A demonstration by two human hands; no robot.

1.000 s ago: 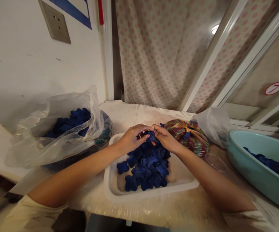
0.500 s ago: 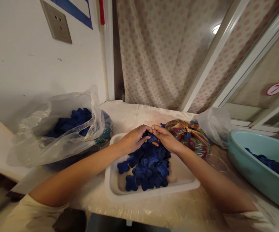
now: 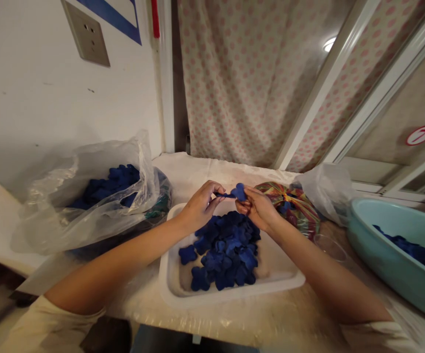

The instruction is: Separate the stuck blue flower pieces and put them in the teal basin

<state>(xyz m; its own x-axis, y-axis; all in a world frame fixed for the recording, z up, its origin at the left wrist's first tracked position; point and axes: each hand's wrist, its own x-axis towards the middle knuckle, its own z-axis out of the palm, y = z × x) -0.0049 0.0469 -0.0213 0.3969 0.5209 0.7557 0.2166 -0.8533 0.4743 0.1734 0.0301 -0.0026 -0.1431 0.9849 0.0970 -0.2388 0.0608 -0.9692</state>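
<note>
Blue clover-shaped piece (image 3: 239,192) is pinched and pulled out between the left hand (image 3: 199,206) and right hand (image 3: 258,210), above the white tray (image 3: 234,294). A heap (image 3: 227,250) remains in the tray; more lie in the plastic bag (image 3: 50,215) at left and the teal basin (image 3: 377,245) at right.

Matt blue shapes (image 3: 227,245) in a smooth white plastic tray (image 3: 234,293)

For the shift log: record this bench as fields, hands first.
Left hand: pinching a thin blue strip
Right hand: holding a blue four-lobed piece
Tray: white tray, heaped with similar blue pieces
Left of tray: clear plastic bag holding blue pieces
Right of tray: tied multicoloured bag; light-blue basin
</note>
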